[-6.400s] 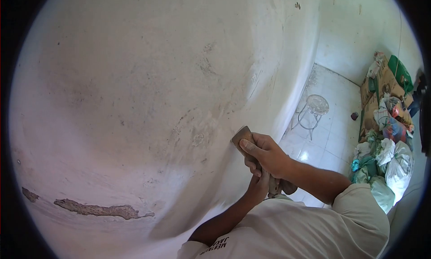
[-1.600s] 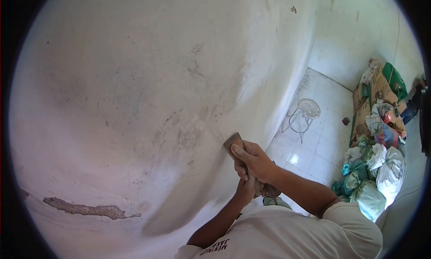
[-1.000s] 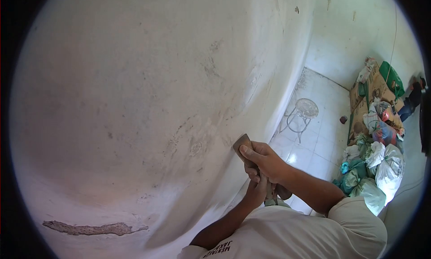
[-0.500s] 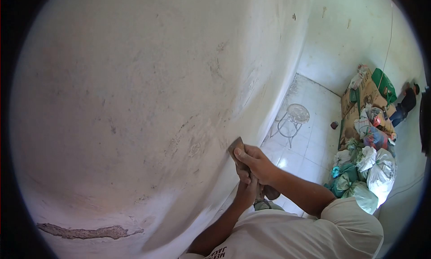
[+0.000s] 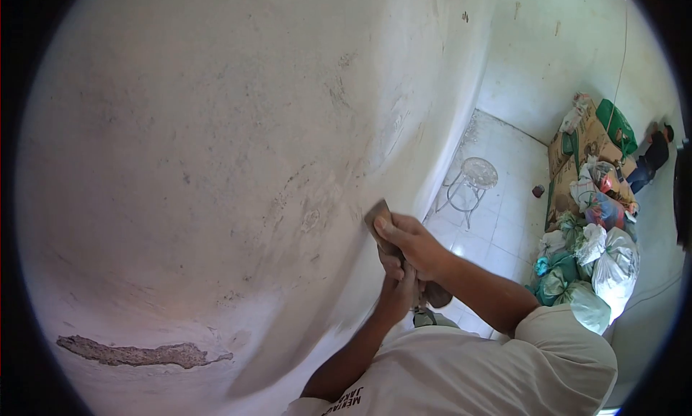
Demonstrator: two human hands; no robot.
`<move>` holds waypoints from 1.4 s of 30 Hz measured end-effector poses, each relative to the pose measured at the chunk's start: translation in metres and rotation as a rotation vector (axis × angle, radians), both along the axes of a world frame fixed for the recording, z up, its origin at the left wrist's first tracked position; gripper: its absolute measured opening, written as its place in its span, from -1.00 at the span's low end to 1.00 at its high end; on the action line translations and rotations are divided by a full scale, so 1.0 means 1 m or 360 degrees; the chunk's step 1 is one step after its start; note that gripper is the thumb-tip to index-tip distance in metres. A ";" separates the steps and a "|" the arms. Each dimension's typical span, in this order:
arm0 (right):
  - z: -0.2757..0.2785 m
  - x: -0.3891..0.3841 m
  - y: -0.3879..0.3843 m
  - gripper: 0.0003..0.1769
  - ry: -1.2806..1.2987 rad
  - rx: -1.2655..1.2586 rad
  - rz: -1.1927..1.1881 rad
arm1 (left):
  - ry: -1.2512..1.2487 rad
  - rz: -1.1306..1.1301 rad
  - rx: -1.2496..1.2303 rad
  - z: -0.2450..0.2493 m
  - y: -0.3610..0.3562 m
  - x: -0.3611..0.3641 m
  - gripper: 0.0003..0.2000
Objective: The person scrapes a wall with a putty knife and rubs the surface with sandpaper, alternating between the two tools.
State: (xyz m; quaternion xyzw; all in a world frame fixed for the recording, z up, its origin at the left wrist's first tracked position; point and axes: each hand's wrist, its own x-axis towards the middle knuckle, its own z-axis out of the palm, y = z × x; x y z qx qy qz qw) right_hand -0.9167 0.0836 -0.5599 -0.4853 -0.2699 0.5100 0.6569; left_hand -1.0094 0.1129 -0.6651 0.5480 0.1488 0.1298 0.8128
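Observation:
My right hand [image 5: 414,244] is wrapped round a flat, dark brown scraper-like tool [image 5: 378,213], its thumb lying along the face. The tool's upper end is at the surface of the white wall [image 5: 238,149]; whether it touches cannot be made out. Just below, my left hand [image 5: 396,290] is closed close against the right one, around the lower part of the tool, though its fingers are partly hidden. Dark scuffs and scratches mark the wall beside the hands. A rough strip of exposed plaster [image 5: 144,352] shows at the lower left.
A round-topped metal stool [image 5: 479,173] stands on the white tiled floor [image 5: 504,221]. Cardboard boxes [image 5: 587,139] and several tied plastic bags [image 5: 613,268] are piled along the right. Beyond them is another person [image 5: 654,157] in dark clothes. A small dark object [image 5: 538,190] lies on the floor.
The hands and tool appear slightly higher in view, and the wall marks have shifted up by a similar amount. Both hands keep their hold.

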 end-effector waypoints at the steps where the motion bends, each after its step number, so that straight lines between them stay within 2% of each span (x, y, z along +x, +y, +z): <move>1: 0.008 0.000 0.001 -0.60 -0.0072 0.0046 -0.0007 | -0.0027 -0.0112 -0.0081 0.015 0.009 0.001 -0.65; 2: 0.012 0.000 0.001 -0.59 -0.0094 0.0034 -0.0011 | -0.0055 -0.0221 -0.0163 0.025 0.013 0.003 -0.65; 3: 0.015 0.002 0.002 -0.59 -0.0120 0.0025 -0.0014 | -0.0086 -0.0199 -0.0107 0.027 0.009 0.004 -0.64; 6: 0.012 0.002 -0.007 -0.57 -0.0202 -0.0104 -0.0052 | -0.0097 -0.0184 -0.0270 0.026 0.000 0.004 -0.63; 9: -0.003 -0.003 -0.008 -0.56 -0.0105 -0.0102 -0.0052 | 0.0073 -0.0022 -0.0255 0.020 -0.010 -0.003 -0.63; 11: -0.007 -0.006 -0.002 -0.56 -0.0018 -0.0083 -0.0076 | 0.0017 0.0054 -0.0071 0.025 -0.005 -0.005 -0.63; 15: 0.042 -0.010 0.007 -0.57 -0.0289 0.0149 -0.0068 | -0.0223 -0.0137 -0.0018 0.045 0.021 -0.003 -0.62; 18: 0.043 -0.006 0.003 -0.57 -0.0318 0.0094 -0.0054 | -0.0073 -0.0203 -0.0106 0.051 0.016 0.001 -0.62; 21: 0.020 -0.005 -0.004 -0.59 -0.0161 -0.0034 -0.0095 | 0.0053 -0.0087 -0.0045 0.031 -0.001 -0.001 -0.61; 24: 0.003 -0.004 -0.005 -0.59 -0.0048 -0.0067 -0.0082 | 0.0055 -0.0105 -0.0207 0.027 -0.006 -0.004 -0.60; 28: 0.007 -0.002 -0.005 -0.60 -0.0050 -0.0103 -0.0053 | -0.0039 -0.0219 -0.0245 0.015 -0.003 -0.001 -0.59; 31: 0.000 0.002 -0.003 -0.60 -0.0066 -0.0082 -0.0055 | -0.0031 -0.0296 -0.0201 0.008 0.003 0.003 -0.61; 34: -0.006 0.001 -0.003 -0.57 -0.0057 -0.0034 -0.0062 | 0.0028 -0.0196 -0.0078 0.002 0.006 0.001 -0.61; 35: -0.006 0.001 -0.003 -0.56 -0.0028 -0.0031 -0.0046 | 0.0046 -0.0074 0.0042 0.003 0.003 0.000 -0.61; 38: 0.000 -0.005 -0.004 -0.54 -0.0011 -0.0063 -0.0068 | 0.0091 -0.0247 -0.0143 0.023 0.006 -0.009 -0.60; 42: 0.013 -0.004 -0.002 -0.54 -0.0190 0.0029 -0.0123 | 0.0092 -0.0205 -0.0079 0.036 0.008 -0.004 -0.60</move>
